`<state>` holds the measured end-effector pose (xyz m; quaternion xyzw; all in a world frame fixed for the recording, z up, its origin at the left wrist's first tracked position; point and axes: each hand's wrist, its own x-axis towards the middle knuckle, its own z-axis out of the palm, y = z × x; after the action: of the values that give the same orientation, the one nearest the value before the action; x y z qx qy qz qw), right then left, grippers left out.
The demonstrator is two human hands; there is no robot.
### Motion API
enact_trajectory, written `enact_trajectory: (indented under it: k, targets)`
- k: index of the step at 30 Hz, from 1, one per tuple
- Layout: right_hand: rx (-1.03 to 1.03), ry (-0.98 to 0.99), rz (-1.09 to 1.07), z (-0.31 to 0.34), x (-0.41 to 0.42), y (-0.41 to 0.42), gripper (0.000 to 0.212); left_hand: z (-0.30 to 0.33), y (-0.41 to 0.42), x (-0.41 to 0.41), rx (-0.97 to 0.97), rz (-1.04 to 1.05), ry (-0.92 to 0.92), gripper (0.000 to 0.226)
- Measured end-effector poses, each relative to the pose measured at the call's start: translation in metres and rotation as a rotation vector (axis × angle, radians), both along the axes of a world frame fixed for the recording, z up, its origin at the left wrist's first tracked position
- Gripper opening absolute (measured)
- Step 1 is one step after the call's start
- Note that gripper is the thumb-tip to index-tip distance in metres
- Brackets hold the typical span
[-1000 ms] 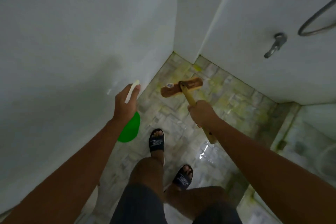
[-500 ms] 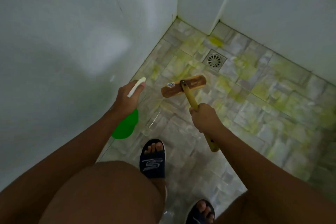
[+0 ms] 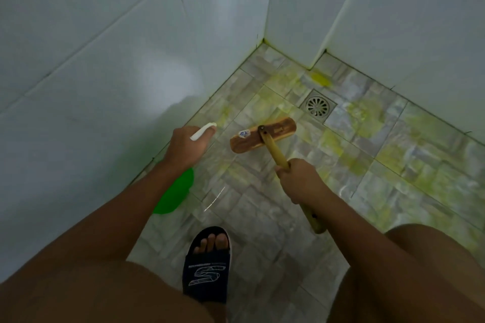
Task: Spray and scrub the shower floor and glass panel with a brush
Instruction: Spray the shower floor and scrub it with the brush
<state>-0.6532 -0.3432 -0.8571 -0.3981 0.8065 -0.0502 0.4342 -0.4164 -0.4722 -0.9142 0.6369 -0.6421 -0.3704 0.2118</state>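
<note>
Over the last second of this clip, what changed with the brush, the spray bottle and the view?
The view tipped down toward the floor: the wall valve and hose left the frame and the floor drain came into view. The brush now sits near that drain. Unchanged: the right hand grips the brush handle, the left hand holds the green spray bottle with its white nozzle forward, and yellow-green residue covers the tiles.
</note>
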Motion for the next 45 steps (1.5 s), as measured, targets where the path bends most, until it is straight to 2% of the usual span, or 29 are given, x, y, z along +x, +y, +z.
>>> enact_trajectory:
  k: [4, 7, 11, 17, 21, 26, 31, 35, 40, 43, 45]
  targets:
    - [0.044, -0.003, 0.010, -0.003, 0.004, -0.004, 0.034, 0.007, 0.004, 0.008, -0.080, 0.051, 0.001, 0.070]
    - [0.034, -0.027, 0.029, -0.005, 0.009, -0.008, 0.029, 0.008, 0.002, 0.010, -0.056, 0.041, -0.007, 0.067]
    - [0.009, -0.028, 0.043, -0.007, 0.016, -0.007, 0.027, 0.005, 0.001, 0.012, -0.042, 0.041, -0.033, 0.076]
    - [0.031, -0.015, 0.043, -0.003, 0.017, -0.002, 0.034, 0.009, -0.002, 0.016, -0.103, 0.068, -0.020, 0.062]
    - [0.062, 0.013, 0.025, 0.001, 0.015, 0.002, 0.032, 0.011, -0.002, 0.015, -0.083, 0.025, -0.005, 0.060]
    - [0.123, 0.037, 0.027, 0.000, 0.008, 0.006, 0.028, 0.008, 0.003, 0.010, -0.118, 0.071, -0.026, 0.064]
    - [0.168, 0.018, 0.008, -0.006, 0.002, 0.009, 0.022, 0.005, -0.003, 0.012, -0.127, 0.031, -0.025, 0.054]
    - [0.193, 0.043, 0.061, -0.008, 0.000, 0.005, 0.039, 0.003, -0.004, 0.005, -0.093, -0.018, -0.039, 0.043]
    - [0.133, 0.106, 0.186, -0.011, 0.002, -0.068, 0.034, -0.003, -0.007, 0.006, -0.087, -0.007, -0.059, 0.053]
    - [0.077, 0.059, 0.077, -0.022, -0.001, -0.136, 0.033, -0.006, -0.005, 0.006, -0.115, 0.018, -0.068, 0.052]
    - [0.073, -0.006, 0.003, -0.025, -0.004, -0.165, 0.034, -0.003, -0.004, 0.005, -0.156, 0.025, -0.153, 0.052]
